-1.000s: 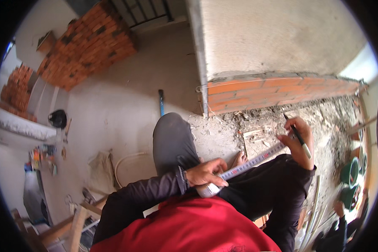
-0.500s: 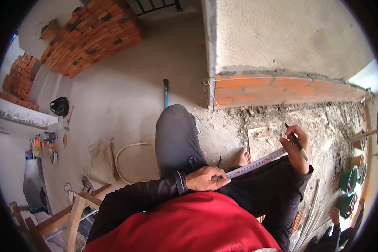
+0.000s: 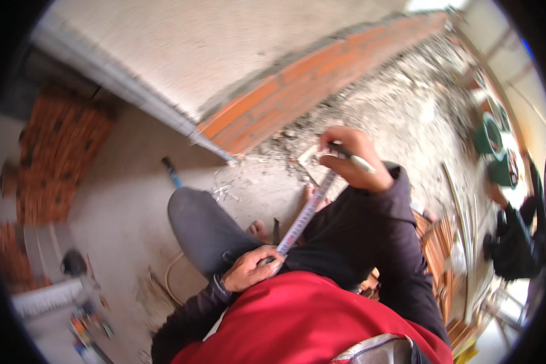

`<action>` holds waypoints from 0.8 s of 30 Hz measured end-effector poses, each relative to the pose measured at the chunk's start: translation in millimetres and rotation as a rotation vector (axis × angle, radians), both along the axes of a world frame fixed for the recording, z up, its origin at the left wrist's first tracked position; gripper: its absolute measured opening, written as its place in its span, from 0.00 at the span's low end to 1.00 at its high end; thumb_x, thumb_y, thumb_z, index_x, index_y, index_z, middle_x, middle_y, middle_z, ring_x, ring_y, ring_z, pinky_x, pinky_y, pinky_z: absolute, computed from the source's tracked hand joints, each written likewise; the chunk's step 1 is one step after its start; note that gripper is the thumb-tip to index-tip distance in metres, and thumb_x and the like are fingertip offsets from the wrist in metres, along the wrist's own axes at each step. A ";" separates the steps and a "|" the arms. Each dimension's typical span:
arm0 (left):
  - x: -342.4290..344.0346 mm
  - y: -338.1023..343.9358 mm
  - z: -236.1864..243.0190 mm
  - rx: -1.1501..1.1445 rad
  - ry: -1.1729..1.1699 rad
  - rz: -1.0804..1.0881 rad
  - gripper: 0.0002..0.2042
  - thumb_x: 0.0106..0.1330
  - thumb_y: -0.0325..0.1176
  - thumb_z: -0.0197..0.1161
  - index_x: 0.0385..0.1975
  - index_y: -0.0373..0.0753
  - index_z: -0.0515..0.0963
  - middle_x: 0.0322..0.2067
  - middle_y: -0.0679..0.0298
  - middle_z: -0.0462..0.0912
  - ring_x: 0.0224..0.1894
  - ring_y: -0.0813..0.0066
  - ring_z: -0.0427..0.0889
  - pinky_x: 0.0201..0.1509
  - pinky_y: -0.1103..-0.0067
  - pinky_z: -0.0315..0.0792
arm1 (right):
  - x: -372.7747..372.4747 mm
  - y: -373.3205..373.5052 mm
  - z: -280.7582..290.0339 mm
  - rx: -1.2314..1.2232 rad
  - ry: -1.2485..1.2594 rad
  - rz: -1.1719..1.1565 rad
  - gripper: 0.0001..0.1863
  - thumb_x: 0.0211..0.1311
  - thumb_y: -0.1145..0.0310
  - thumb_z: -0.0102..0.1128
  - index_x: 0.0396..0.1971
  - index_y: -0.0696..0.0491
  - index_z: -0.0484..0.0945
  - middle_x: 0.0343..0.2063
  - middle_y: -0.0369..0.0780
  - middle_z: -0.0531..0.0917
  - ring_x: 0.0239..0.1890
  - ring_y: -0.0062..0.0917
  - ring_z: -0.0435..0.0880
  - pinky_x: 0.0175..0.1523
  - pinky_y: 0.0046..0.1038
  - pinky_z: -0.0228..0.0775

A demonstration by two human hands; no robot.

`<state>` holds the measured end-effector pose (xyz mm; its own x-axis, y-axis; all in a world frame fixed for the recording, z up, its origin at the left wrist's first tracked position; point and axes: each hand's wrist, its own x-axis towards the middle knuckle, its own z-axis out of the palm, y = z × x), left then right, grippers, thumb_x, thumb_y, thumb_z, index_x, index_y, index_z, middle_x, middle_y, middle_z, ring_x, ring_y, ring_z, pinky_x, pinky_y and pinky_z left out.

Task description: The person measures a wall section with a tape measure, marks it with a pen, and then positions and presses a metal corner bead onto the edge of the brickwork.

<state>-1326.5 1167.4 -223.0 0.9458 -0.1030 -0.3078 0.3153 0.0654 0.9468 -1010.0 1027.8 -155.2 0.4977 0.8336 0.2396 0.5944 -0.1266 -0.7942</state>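
Note:
A tape measure's white blade [image 3: 303,221] stretches at a slant above my lap. My left hand [image 3: 253,269] is closed on its lower end, close to my red shirt; a small dark part shows between the fingers, too blurred to make out. My right hand [image 3: 361,161] pinches the upper part of the blade over my bent leg. That same hand also holds a black and white marker pen [image 3: 362,164] across its fingers. Below the blade, between my legs, my bare feet partly show on the floor.
A low brick wall [image 3: 309,73] runs ahead, with rubble [image 3: 400,109] along it. A blue bar [image 3: 174,176] with a dark end lies beyond my left knee. Stacked bricks [image 3: 57,158] stand left. Green buckets [image 3: 487,138], a crouching person [image 3: 515,230] and reddish-brown strips [image 3: 440,255] are right.
My view has turned to the right, so the wall and bricks appear shifted left and tilted. Both hands still hold the tape measure, whose blade now slants more steeply.

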 end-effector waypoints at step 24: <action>19.4 -5.8 -4.8 0.178 -0.132 0.092 0.09 0.61 0.29 0.67 0.30 0.35 0.72 0.50 0.46 0.78 0.46 0.64 0.79 0.52 0.72 0.71 | -9.8 1.0 -14.5 0.095 0.033 0.009 0.12 0.41 0.78 0.65 0.30 0.57 0.75 0.27 0.47 0.81 0.35 0.45 0.81 0.39 0.39 0.71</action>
<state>-1307.1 1161.6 -227.9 0.9820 0.0306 -0.1862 0.1881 -0.0830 0.9786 -1019.8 1028.8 -169.7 0.4990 0.8126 0.3012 0.5685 -0.0446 -0.8215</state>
